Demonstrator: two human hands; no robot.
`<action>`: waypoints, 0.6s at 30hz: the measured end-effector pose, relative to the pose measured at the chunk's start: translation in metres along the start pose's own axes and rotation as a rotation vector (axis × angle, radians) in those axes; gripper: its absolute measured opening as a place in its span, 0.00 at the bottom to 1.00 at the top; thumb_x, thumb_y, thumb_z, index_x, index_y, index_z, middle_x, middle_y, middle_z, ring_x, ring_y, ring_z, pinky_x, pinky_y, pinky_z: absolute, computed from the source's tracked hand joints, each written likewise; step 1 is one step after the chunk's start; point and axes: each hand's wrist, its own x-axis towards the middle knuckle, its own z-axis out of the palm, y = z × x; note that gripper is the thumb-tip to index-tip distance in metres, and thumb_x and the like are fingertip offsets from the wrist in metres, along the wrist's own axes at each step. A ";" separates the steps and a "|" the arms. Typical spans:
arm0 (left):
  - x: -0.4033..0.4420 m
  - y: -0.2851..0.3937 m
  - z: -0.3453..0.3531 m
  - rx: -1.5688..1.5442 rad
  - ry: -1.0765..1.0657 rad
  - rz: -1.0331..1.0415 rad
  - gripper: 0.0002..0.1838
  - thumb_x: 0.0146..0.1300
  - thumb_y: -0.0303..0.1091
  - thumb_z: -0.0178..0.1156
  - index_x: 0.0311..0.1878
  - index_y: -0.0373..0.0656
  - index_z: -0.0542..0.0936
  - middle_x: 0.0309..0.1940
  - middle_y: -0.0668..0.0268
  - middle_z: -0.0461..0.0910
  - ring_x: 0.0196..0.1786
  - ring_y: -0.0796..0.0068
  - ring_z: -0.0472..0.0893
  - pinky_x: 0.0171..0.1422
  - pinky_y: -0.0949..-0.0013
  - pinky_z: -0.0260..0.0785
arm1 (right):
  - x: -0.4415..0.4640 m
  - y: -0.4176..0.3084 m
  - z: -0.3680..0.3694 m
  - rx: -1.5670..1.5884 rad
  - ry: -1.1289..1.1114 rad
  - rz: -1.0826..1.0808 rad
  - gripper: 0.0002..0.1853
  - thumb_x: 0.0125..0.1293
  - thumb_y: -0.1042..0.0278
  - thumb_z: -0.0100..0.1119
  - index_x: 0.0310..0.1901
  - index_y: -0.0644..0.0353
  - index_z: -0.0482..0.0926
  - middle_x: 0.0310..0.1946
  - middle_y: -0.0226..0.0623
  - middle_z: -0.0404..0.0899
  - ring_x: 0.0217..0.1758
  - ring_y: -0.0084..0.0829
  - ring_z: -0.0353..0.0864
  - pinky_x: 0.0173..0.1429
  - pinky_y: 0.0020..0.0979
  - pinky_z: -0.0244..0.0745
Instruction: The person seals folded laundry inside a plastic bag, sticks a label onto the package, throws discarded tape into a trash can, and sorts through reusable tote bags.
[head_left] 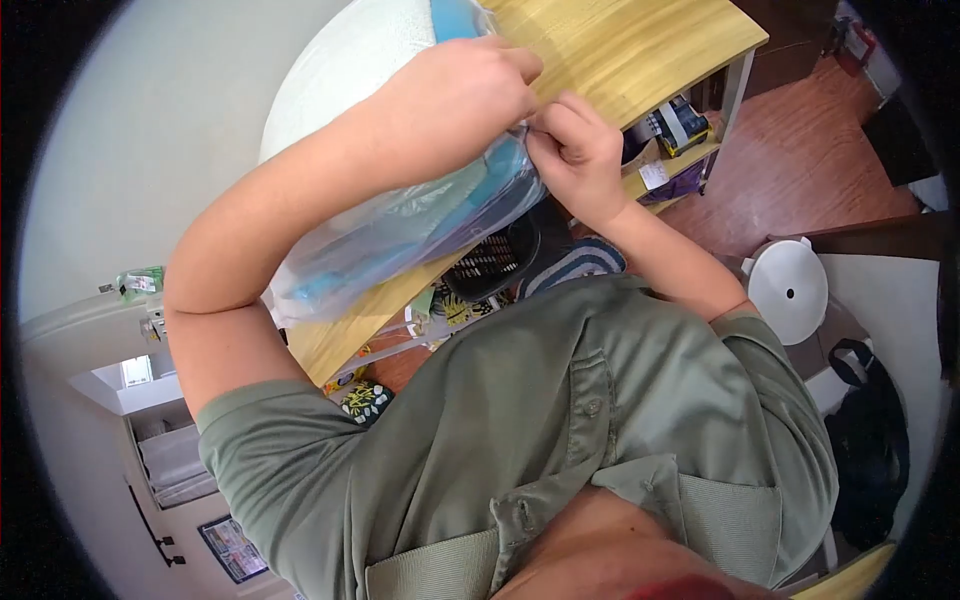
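A clear plastic bag [420, 215] with blue bands lies on the wooden table, bulging around something white and rounded [345, 60]. My left hand [485, 90] reaches across the bag's top, its fingers curled down at the right-hand edge and its fingertips partly hidden. Close beside it, my right hand [580, 155] is closed, thumb against the bent fingers, at the same edge of the plastic. Both hands appear to pinch the bag there, almost touching each other. The exact bit of plastic between the fingertips is too small to make out.
The wooden table [640, 45] extends right of the bag, with boxed items [682, 125] on a shelf beneath. A black basket [490, 255] sits below the near edge. At right are a white round lid [788, 292] and a black bag [868, 450].
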 end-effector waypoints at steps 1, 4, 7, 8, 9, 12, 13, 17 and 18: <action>-0.004 -0.002 -0.002 -0.001 0.002 0.000 0.02 0.45 0.27 0.58 0.24 0.41 0.76 0.28 0.65 0.73 0.39 0.64 0.75 0.42 0.61 0.69 | 0.001 0.001 -0.001 -0.002 -0.002 0.000 0.07 0.48 0.80 0.58 0.30 0.61 0.75 0.24 0.36 0.72 0.26 0.36 0.75 0.30 0.30 0.69; -0.010 -0.004 -0.015 0.093 -0.133 0.027 0.05 0.46 0.29 0.56 0.27 0.40 0.79 0.33 0.65 0.75 0.44 0.66 0.74 0.52 0.59 0.64 | 0.004 0.004 -0.004 -0.194 -0.066 -0.228 0.07 0.48 0.78 0.60 0.30 0.59 0.76 0.24 0.35 0.71 0.27 0.40 0.75 0.29 0.33 0.70; -0.016 -0.004 -0.023 0.054 -0.042 0.088 0.10 0.47 0.32 0.54 0.31 0.40 0.81 0.40 0.64 0.76 0.50 0.66 0.72 0.60 0.54 0.57 | 0.001 -0.003 -0.016 -0.233 -0.150 -0.234 0.07 0.49 0.77 0.61 0.32 0.59 0.78 0.28 0.36 0.73 0.29 0.38 0.76 0.31 0.32 0.71; -0.019 -0.007 -0.025 0.049 -0.052 0.073 0.11 0.47 0.33 0.53 0.32 0.41 0.81 0.43 0.62 0.75 0.53 0.64 0.70 0.63 0.52 0.55 | 0.001 -0.006 -0.029 -0.158 -0.147 -0.158 0.07 0.51 0.76 0.62 0.34 0.59 0.79 0.29 0.37 0.75 0.30 0.37 0.76 0.32 0.30 0.72; -0.022 -0.010 -0.025 0.039 -0.064 0.058 0.12 0.47 0.34 0.53 0.33 0.41 0.81 0.47 0.61 0.74 0.56 0.62 0.69 0.65 0.49 0.52 | 0.000 -0.010 -0.045 -0.083 -0.146 -0.078 0.07 0.52 0.75 0.63 0.35 0.59 0.79 0.31 0.38 0.76 0.31 0.36 0.77 0.34 0.29 0.73; -0.026 -0.012 -0.021 0.027 -0.052 0.061 0.12 0.46 0.35 0.54 0.33 0.42 0.81 0.50 0.60 0.73 0.59 0.60 0.68 0.68 0.46 0.49 | -0.016 0.021 -0.105 0.026 0.123 0.497 0.04 0.57 0.75 0.60 0.34 0.65 0.80 0.27 0.34 0.78 0.30 0.22 0.75 0.35 0.23 0.70; -0.028 -0.014 -0.018 0.004 -0.043 0.073 0.12 0.46 0.35 0.54 0.33 0.42 0.81 0.50 0.60 0.73 0.59 0.60 0.68 0.68 0.46 0.49 | -0.016 0.040 -0.126 0.020 0.200 0.664 0.08 0.59 0.69 0.59 0.35 0.66 0.80 0.26 0.35 0.78 0.29 0.20 0.74 0.36 0.23 0.70; -0.030 -0.018 -0.013 -0.043 -0.088 0.040 0.12 0.46 0.36 0.55 0.32 0.42 0.80 0.52 0.61 0.72 0.62 0.58 0.65 0.69 0.44 0.46 | -0.045 0.155 -0.172 -0.795 -0.172 0.644 0.13 0.59 0.63 0.54 0.42 0.59 0.81 0.36 0.45 0.81 0.39 0.43 0.81 0.46 0.37 0.74; -0.030 -0.018 -0.014 -0.040 -0.091 0.013 0.12 0.46 0.36 0.55 0.32 0.42 0.80 0.53 0.61 0.72 0.63 0.57 0.64 0.69 0.44 0.45 | -0.053 0.192 -0.173 -0.867 -0.250 0.578 0.14 0.58 0.64 0.53 0.46 0.52 0.80 0.42 0.46 0.79 0.46 0.50 0.77 0.50 0.42 0.72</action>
